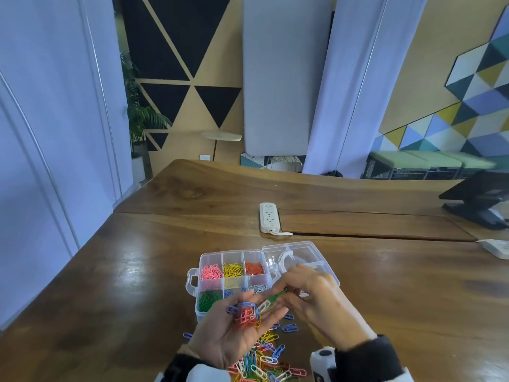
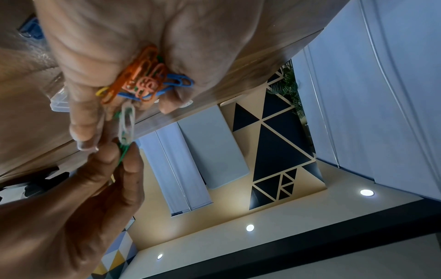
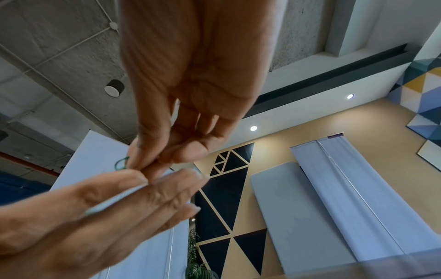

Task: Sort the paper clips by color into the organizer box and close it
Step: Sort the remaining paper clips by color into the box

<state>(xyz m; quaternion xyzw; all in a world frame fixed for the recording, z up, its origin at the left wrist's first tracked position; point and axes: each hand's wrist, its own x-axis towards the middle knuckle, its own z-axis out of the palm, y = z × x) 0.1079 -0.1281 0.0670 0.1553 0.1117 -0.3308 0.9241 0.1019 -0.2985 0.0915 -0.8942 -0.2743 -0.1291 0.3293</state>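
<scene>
Pinching a green paper clip (image 1: 279, 295), the right hand (image 1: 321, 300) meets the cupped left hand (image 1: 237, 330) cradling mixed clips (image 1: 248, 312).

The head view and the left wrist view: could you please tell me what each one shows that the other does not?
Only the head view shows the organizer box with its sorted compartments, the loose clip pile on the table, and the power strip. Only the left wrist view shows ceiling lights. Both show the left hand cupping mixed clips and the right hand pinching a green clip.
</scene>
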